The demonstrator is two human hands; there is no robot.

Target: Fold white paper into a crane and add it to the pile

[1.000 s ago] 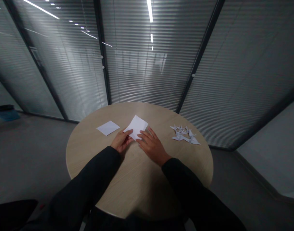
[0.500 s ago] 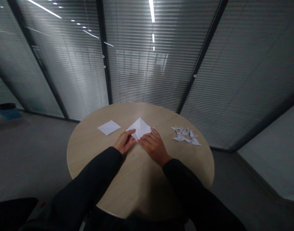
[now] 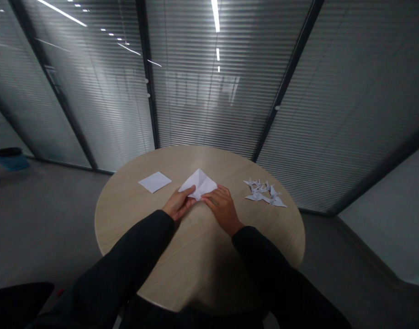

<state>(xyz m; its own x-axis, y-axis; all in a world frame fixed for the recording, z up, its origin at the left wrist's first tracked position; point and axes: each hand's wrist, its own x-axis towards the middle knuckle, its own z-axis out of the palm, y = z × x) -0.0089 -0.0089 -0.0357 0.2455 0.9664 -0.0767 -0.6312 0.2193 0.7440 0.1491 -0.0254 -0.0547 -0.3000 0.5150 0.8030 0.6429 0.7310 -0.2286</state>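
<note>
A folded white paper (image 3: 199,183) with a pointed top lies on the round wooden table (image 3: 195,256), between my hands. My left hand (image 3: 177,204) grips its left corner between thumb and fingers. My right hand (image 3: 222,206) presses its fingertips against the paper's lower right edge. The lower tip of the paper is partly hidden by my fingers. To the left of my left hand lies a flat square sheet of white paper (image 3: 155,182), which neither hand touches.
A cluster of several small folded paper cranes (image 3: 264,193) lies to the right of my right hand. Behind the table stand glass partitions with blinds (image 3: 209,100). A dark chair back (image 3: 17,304) shows at the lower left, and a blue item (image 3: 7,162) sits on the far left floor.
The held paper now shows a folded, pointed shape instead of a loose, tilted sheet. My hands have drawn closer together around it, and my right hand has moved onto its lower edge.
</note>
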